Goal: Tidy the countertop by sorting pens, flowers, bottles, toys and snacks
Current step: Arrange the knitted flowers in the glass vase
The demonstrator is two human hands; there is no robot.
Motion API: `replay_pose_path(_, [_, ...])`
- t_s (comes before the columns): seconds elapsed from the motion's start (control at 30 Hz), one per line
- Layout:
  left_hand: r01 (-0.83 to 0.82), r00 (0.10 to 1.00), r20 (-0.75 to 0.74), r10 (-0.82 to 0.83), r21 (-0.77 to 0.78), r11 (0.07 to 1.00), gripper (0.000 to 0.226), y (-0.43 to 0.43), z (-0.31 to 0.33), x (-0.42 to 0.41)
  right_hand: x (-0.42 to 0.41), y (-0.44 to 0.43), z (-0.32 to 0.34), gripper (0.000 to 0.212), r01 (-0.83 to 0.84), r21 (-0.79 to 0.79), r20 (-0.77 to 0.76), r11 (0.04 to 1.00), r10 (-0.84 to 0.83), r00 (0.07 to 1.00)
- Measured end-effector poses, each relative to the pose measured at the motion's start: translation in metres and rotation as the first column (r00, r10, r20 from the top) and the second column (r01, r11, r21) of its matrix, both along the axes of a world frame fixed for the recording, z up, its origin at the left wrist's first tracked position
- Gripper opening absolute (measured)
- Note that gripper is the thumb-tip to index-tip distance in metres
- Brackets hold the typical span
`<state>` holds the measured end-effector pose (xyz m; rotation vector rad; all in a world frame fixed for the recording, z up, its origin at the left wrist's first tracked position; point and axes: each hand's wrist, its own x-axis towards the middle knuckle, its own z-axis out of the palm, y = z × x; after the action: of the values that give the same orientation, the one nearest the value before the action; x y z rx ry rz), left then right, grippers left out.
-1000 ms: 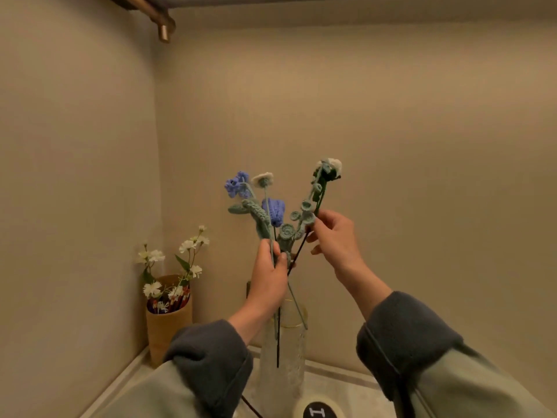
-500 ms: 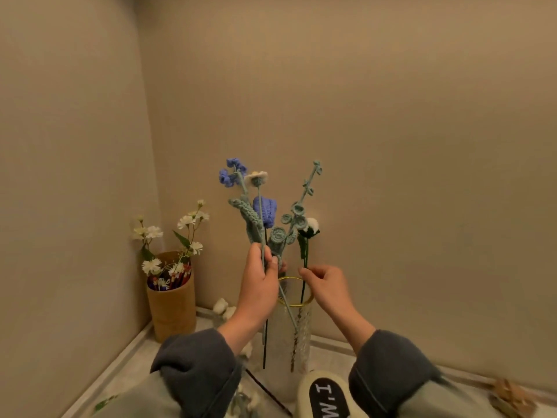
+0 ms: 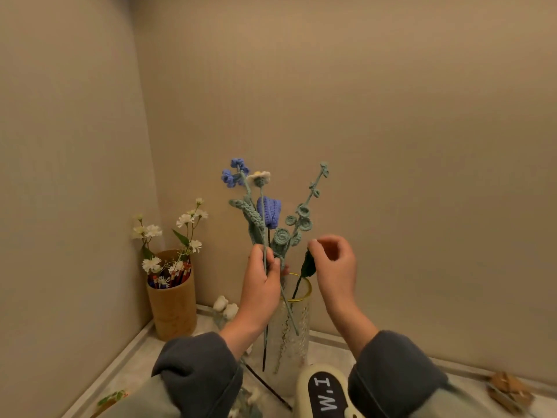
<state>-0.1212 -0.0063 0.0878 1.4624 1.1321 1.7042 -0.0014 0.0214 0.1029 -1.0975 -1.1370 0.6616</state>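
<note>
My left hand (image 3: 260, 286) clasping the flowers (image 3: 269, 212) by their stems above the vase (image 3: 298, 336), my right hand (image 3: 336, 267) curled at a leaf (image 3: 308, 265), can't tell if pinching it

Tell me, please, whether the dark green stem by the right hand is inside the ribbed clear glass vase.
In: the dark green stem passes down through the yellow rim of the ribbed clear glass vase.

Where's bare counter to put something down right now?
Bare countertop lies front-left, between the bamboo pen holder and the left sleeve, and along the back wall between the right sleeve and the brown scraps. Crowded around the glass vase: white blossoms behind, white labelled object in front.
</note>
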Motion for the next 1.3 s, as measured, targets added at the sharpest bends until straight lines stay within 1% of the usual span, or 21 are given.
replay_pose_path(0.03, [0.016,1.000,-0.004,-0.016,0.005,1.000,0.023,-0.003,0.001,0.002,-0.001,-0.002,0.012,0.012,-0.082,0.019,0.015,0.996,0.082,0.997])
replay_pose_path(0.1, [0.044,0.999,-0.010,-0.043,0.010,0.999,0.023,-0.008,0.002,0.006,-0.005,-0.007,0.028,0.021,-0.259,-0.023,0.037,0.966,0.260,0.965])
replay_pose_path(0.17, [0.044,0.999,-0.025,-0.043,0.022,0.999,0.025,-0.011,0.004,0.008,-0.009,-0.011,0.034,0.028,-0.327,-0.075,0.086,0.942,0.333,0.939])
replay_pose_path(0.23, [0.029,0.999,-0.046,-0.027,0.045,0.999,0.026,-0.014,0.007,0.007,-0.010,-0.014,0.035,0.020,-0.304,-0.069,0.105,0.950,0.310,0.945])
replay_pose_path(0.3, [-0.001,0.996,-0.085,0.007,0.071,0.997,0.025,-0.015,0.012,0.004,-0.008,-0.015,0.038,0.010,-0.266,-0.044,0.061,0.963,0.269,0.961])
replay_pose_path(0.33, [-0.005,0.996,-0.088,0.012,0.082,0.997,0.023,-0.015,0.015,0.003,-0.006,-0.015,0.041,0.009,-0.241,-0.022,0.042,0.970,0.242,0.969])
replay_pose_path(0.47, [0.028,0.999,0.034,-0.032,0.127,0.992,0.016,-0.010,0.035,0.003,0.005,-0.018,0.064,0.014,-0.092,0.140,0.060,0.986,0.084,0.995])
replay_pose_path(0.57, [0.017,0.998,0.062,-0.028,0.162,0.987,0.023,-0.009,0.046,0.005,0.012,-0.019,0.077,0.015,-0.039,0.188,0.078,0.981,0.024,0.997])
replay_pose_path(0.63, [0.006,0.999,0.041,-0.013,0.170,0.985,0.030,-0.011,0.050,0.007,0.015,-0.014,0.072,0.013,-0.043,0.150,0.143,0.988,0.022,0.990])
replay_pose_path(0.73, [-0.014,1.000,0.006,0.013,0.154,0.988,0.045,-0.014,0.049,0.006,0.015,-0.006,0.042,0.015,-0.059,0.010,0.204,0.998,0.056,0.977])
replay_pose_path(0.77, [-0.011,1.000,0.010,0.009,0.147,0.989,0.043,-0.014,0.046,0.005,0.015,-0.004,0.030,0.015,-0.062,-0.043,0.200,0.997,0.070,0.977])
replay_pose_path(0.83, [0.001,0.999,0.040,-0.006,0.123,0.992,0.028,-0.014,0.039,0.002,0.015,-0.004,0.006,0.012,-0.057,-0.119,0.173,0.991,0.077,0.982])
replay_pose_path(0.93, [-0.012,0.998,0.070,0.007,0.071,0.997,0.022,-0.011,0.026,-0.005,0.016,-0.008,-0.019,0.013,-0.035,-0.183,0.104,0.983,0.055,0.993])
replay_pose_path(1.0, [-0.032,0.998,0.050,0.029,0.045,0.998,0.022,-0.009,0.020,-0.009,0.017,-0.006,-0.030,0.014,-0.026,-0.216,0.092,0.976,0.046,0.995])
replay_pose_path(1.07, [-0.037,0.998,0.047,0.036,0.032,0.999,0.017,-0.009,0.016,-0.010,0.017,-0.003,-0.037,0.010,-0.025,-0.244,0.075,0.970,0.044,0.996])
replay_pose_path(1.13, [-0.033,0.998,0.054,0.031,0.019,0.999,0.016,-0.008,0.013,-0.009,0.017,-0.001,-0.041,0.014,-0.022,-0.259,0.072,0.966,0.042,0.996])
replay_pose_path(1.23, [-0.044,0.999,0.024,0.044,-0.007,0.999,0.026,-0.005,0.010,-0.009,0.015,0.001,-0.046,0.011,-0.016,-0.260,0.069,0.965,0.036,0.997])
replay_pose_path(1.3, [-0.045,0.999,0.013,0.045,-0.014,0.999,0.033,-0.005,0.010,-0.010,0.016,0.000,-0.047,0.012,-0.002,-0.235,0.052,0.972,0.014,0.999])
